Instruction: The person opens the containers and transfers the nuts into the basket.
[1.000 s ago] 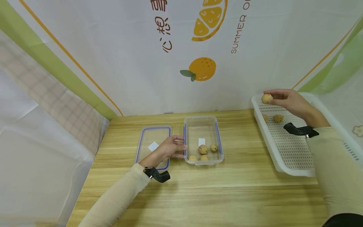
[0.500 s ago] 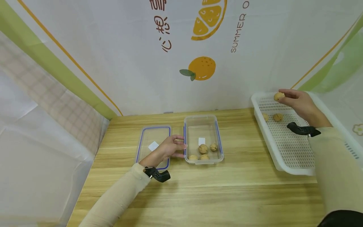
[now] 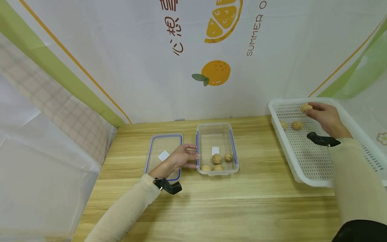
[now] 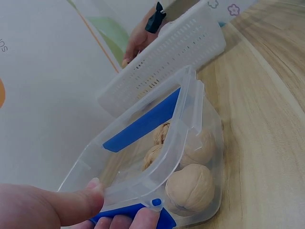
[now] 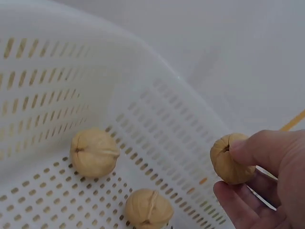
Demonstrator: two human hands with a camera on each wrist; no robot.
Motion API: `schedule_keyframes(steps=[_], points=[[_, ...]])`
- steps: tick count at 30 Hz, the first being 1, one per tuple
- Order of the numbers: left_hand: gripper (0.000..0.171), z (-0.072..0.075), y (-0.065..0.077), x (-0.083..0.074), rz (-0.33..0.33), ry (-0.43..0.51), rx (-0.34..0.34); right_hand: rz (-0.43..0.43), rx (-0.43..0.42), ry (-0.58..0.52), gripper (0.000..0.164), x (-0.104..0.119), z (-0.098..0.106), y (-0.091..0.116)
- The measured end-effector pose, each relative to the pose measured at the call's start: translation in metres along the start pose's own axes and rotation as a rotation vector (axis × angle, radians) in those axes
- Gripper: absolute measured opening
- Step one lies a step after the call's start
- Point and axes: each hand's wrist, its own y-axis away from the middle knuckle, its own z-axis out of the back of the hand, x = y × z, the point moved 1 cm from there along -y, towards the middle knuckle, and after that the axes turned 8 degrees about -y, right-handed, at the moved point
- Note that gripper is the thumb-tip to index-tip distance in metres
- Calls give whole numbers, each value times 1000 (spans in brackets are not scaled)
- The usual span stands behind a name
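My right hand pinches a walnut between thumb and fingers, over the back part of a white perforated basket. Below it on the basket floor lie two more walnuts, a left one and a right one. At its left side, a clear plastic food container is held by my left hand. The thumb is at the rim and the fingers are against the blue side latch. Several walnuts sit at the container's near end, beside a white label.
A clear lid with a blue seal lies on the wooden table left of the container, partly under my left wrist. A printed white cloth hangs right behind the table's back edge. The basket's raised walls stand at the right.
My right hand has moved rightward over the basket with the walnut, and dips slightly lower now. The left hand and the container stay where they were.
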Motion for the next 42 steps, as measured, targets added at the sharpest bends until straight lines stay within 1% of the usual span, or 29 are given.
schedule_keyframes(steps=[5,9,14,17,21,24,27,31,35,42], points=[[52,0,1,0,1,0,5,-40,-20,-43,69,-15,5,-1],[52,0,1,0,3,-1,4,-58,-27,-21,69,-25,9,-1],[52,0,2,-1,7,1,1,-90,-22,85,67,-28,14,1],[53,0,1,-2,6,2,2,-112,-13,162,69,-30,16,1],[52,0,1,-1,7,4,4,-131,-5,223,75,-36,19,-1],[52,-1,0,-1,8,5,5,-142,6,245,73,-39,19,0],[51,-1,0,-1,8,3,3,-174,16,276,71,-41,18,1],[51,-1,-1,-1,10,0,-1,-217,40,297,72,-42,18,4],[50,0,0,-1,8,-3,0,-220,56,311,72,-43,18,4],[49,0,1,-3,4,-13,-2,-218,68,288,73,-45,18,2]])
